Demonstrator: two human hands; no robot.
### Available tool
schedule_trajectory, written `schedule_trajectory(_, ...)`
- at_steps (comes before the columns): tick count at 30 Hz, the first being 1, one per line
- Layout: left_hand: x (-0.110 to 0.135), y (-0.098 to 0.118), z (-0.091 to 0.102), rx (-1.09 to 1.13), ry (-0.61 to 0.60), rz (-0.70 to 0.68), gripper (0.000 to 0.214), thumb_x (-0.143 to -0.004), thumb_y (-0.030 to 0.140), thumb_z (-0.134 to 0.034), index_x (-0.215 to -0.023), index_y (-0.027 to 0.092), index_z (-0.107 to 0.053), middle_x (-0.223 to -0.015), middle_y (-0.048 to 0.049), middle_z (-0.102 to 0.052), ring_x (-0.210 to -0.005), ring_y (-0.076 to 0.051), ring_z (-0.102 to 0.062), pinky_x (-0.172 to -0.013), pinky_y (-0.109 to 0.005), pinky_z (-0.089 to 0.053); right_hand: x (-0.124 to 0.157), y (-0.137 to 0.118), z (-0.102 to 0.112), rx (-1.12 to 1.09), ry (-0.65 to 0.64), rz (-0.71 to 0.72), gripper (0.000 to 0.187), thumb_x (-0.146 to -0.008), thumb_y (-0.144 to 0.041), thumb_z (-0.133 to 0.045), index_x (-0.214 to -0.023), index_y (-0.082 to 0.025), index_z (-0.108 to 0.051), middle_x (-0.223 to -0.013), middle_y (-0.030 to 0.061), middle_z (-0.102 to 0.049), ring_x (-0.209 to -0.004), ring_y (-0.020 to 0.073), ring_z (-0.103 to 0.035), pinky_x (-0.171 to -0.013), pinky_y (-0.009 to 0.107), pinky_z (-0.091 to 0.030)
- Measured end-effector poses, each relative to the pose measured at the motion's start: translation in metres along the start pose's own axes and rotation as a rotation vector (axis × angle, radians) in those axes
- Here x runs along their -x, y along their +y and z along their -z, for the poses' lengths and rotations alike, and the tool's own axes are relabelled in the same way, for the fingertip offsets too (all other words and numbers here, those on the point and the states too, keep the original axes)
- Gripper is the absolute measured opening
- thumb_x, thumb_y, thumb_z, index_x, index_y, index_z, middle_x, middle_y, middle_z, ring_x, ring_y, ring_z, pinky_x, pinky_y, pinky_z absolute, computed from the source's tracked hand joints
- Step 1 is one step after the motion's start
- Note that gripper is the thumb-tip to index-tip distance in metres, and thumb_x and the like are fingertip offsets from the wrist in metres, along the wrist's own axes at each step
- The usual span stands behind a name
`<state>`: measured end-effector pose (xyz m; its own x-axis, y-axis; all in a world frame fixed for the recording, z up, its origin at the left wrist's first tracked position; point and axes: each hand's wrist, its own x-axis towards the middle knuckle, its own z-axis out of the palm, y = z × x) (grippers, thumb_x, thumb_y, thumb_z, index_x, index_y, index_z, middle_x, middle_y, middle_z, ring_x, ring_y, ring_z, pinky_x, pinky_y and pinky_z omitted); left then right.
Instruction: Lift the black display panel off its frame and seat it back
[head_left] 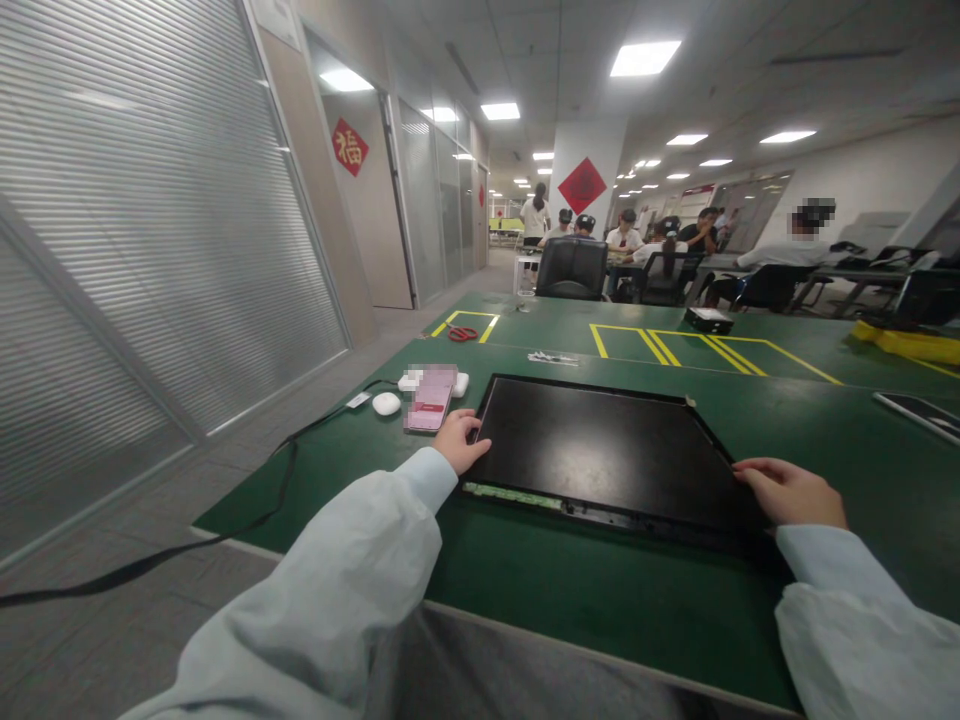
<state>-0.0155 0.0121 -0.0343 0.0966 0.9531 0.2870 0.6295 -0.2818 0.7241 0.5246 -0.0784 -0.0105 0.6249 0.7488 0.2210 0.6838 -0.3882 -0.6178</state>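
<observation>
A black display panel [600,450] lies screen up on the green table in front of me. Along its near edge runs a bare green circuit strip [514,496] at the left. My left hand [460,443] grips the panel's left edge, the thumb lying over the frame. On the opposite side my right hand [796,492] has the right edge between its fingers, partly hidden beneath the hand. Just beyond my left hand sits a pink-screened phone [432,400], with a round white object [386,404] to its left.
Red-handled scissors [463,333] and a small clear packet [553,358] lie farther back on the green table [600,590]. A black box [708,320] stands behind the panel, a tablet-like device [919,415] at right. A black strap [281,490] hangs over the left edge. Several people sit beyond.
</observation>
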Motion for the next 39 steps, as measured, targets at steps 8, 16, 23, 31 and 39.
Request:
schedule_trajectory(8,0.001,0.003,0.001,0.029,0.003,0.021,0.028,-0.076,0.029,-0.094,-0.100,0.019,-0.083,-0.141,-0.0173,-0.069,-0.141,-0.039,-0.072,-0.120,-0.059,-0.064,-0.016,0.018,-0.001,-0.027,-0.109,0.001,0.019,-0.074,-0.046,-0.075,-0.081,-0.031,-0.084,-0.085,0.0065,-0.083,-0.083,0.0353,-0.076,-0.076,0.048,-0.061)
schedule_trajectory(16,0.005,0.010,0.006,-0.026,-0.008,-0.079,0.024,-0.075,0.027,-0.092,-0.097,0.024,-0.083,-0.137,-0.0120,-0.070,-0.142,-0.037,-0.072,-0.130,-0.058,-0.055,0.007,-0.012,0.004,0.022,-0.045,-0.020,0.012,-0.076,-0.039,-0.073,-0.075,-0.030,-0.081,-0.085,0.0058,-0.082,-0.091,0.0336,-0.077,-0.086,0.046,-0.058)
schedule_trajectory(23,0.001,0.002,0.005,-0.007,0.029,-0.083,0.034,-0.076,0.023,-0.083,-0.109,0.025,-0.082,-0.131,-0.0117,-0.078,-0.135,-0.036,-0.076,-0.120,-0.057,-0.063,0.001,-0.006,0.002,-0.078,-0.022,0.012,0.017,-0.065,-0.043,-0.071,-0.069,-0.031,-0.082,-0.075,0.0034,-0.081,-0.077,0.0289,-0.074,-0.073,0.040,-0.056)
schedule_trajectory(31,-0.003,0.004,0.010,-0.111,-0.025,-0.044,0.049,-0.078,0.023,-0.079,-0.127,0.025,-0.083,-0.136,-0.0141,-0.086,-0.138,-0.042,-0.077,-0.128,-0.062,-0.056,-0.012,0.012,0.003,-0.110,-0.014,-0.001,0.025,-0.064,-0.047,-0.071,-0.076,-0.031,-0.086,-0.076,0.0037,-0.082,-0.071,0.0276,-0.073,-0.068,0.039,-0.054)
schedule_trajectory(39,-0.003,0.001,0.010,0.135,-0.037,-0.006,0.048,-0.074,0.018,-0.075,-0.121,0.026,-0.084,-0.130,-0.0080,-0.089,-0.136,-0.036,-0.079,-0.129,-0.057,-0.056,-0.014,0.009,-0.006,-0.072,-0.131,-0.012,0.023,-0.062,-0.041,-0.072,-0.075,-0.030,-0.088,-0.080,0.0041,-0.083,-0.080,0.0274,-0.074,-0.075,0.038,-0.056)
